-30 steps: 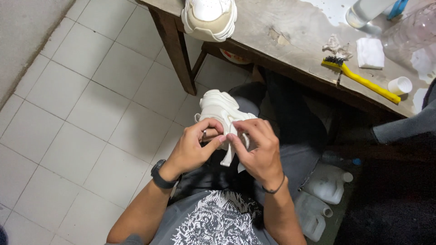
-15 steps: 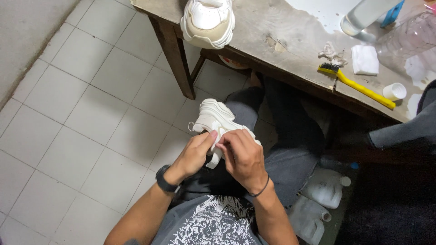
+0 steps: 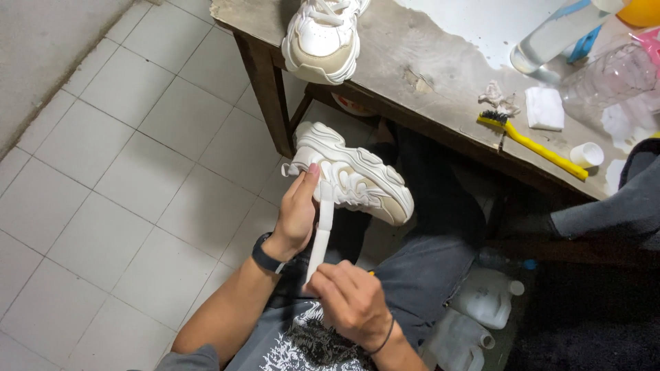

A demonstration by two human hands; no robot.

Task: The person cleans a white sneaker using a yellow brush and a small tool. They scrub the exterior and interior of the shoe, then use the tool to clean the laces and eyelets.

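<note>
Your left hand (image 3: 297, 214) grips the white sneaker (image 3: 354, 175) at its heel end, holding it over your lap, below the surface's (image 3: 440, 75) near edge. Your right hand (image 3: 352, 302) is closed on the lower end of a white strip (image 3: 320, 233) running up to the shoe. On the surface, a second sneaker (image 3: 320, 38) overhangs the left corner; a yellow brush (image 3: 533, 144), white cloth (image 3: 544, 108) and small cap (image 3: 586, 154) lie near the right edge.
</note>
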